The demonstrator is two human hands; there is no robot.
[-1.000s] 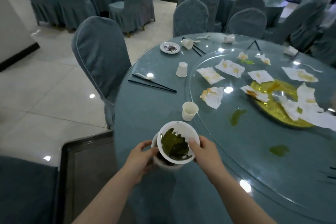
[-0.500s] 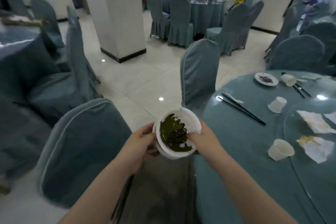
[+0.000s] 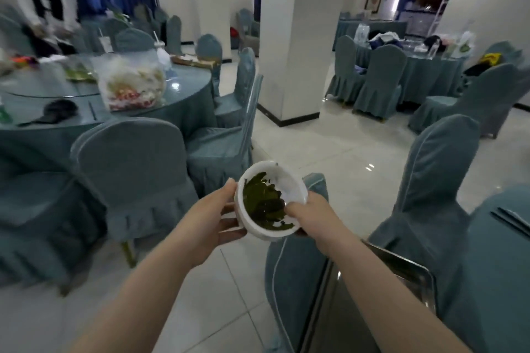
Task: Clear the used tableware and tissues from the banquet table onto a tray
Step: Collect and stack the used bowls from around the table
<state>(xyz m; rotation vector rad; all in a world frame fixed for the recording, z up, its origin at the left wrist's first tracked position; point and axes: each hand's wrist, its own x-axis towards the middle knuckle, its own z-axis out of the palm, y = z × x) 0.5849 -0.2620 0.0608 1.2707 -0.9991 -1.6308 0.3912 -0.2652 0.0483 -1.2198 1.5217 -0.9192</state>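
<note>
The only print in sight is a red patch on a clear plastic bag [image 3: 132,86] on the neighbouring round worktop [image 3: 183,77], and it is too blurred to read. Both hands hold 1 white bowl [image 3: 286,183] in mid-air, tilted toward the camera and smeared inside with dark green leafy residue [image 3: 263,203]. The left hand [image 3: 212,221] cups the bowl's outer wall, fingers curled beneath it and thumb lying up by the rim. The right hand [image 3: 311,216] grips the near right rim, its fingers [image 3: 292,206] hooked over the edge and touching the inside. The bowl hangs above the tiled floor [image 3: 329,152] and a covered chair back [image 3: 289,272], left of the steel tray [image 3: 415,269], which lies beneath the right forearm. Dark chopsticks [image 3: 513,221] lie on the blue worktop [image 3: 499,281] at far right.
</note>
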